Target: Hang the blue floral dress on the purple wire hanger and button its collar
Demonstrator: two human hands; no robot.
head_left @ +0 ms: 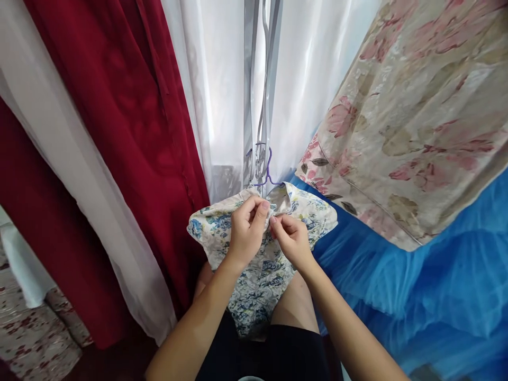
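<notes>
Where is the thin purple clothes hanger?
In the head view, the hanger sits just right of centre, projecting above the neckline of the blue-and-white floral garment, before the white curtain.

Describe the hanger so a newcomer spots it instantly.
From the white curtain in the upper middle, look down to the blue-flowered garment pinched by the left hand and right hand. The hanger rises from its neckline: thin and purple, unlike the pale curtain and patterned garment.

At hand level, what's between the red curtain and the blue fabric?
The head view shows the floral garment on its purple hanger between them, left hand and right hand pinching it.
</notes>
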